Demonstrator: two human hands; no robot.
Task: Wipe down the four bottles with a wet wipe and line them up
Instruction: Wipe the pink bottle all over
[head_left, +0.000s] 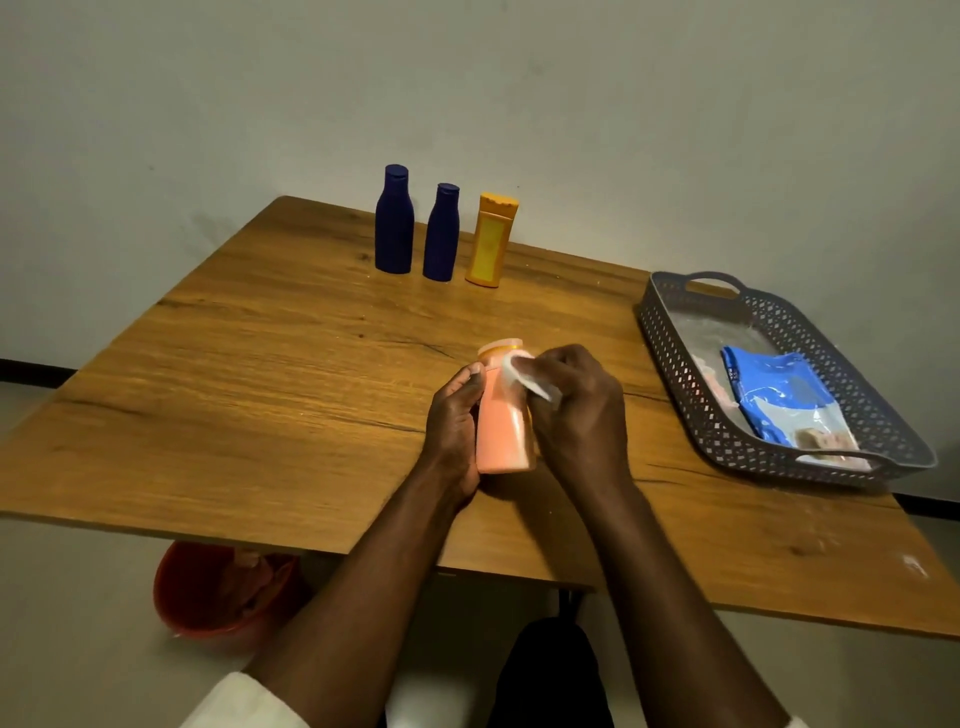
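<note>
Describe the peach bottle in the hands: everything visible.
The peach-pink plastic bottle has a matte, rounded body and a paler cap with a yellowish rim. It is held just above the wooden table, its cap pointing away from the person. The left hand grips its side; the right hand presses a white wet wipe against its shoulder.

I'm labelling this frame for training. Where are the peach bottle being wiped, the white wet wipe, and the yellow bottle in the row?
Peach plastic bottle (503, 434): head view, lower body between the hands.
White wet wipe (522, 373): head view, folded part at the bottle's shoulder.
Yellow plastic bottle (490, 244): head view, front label.
</note>
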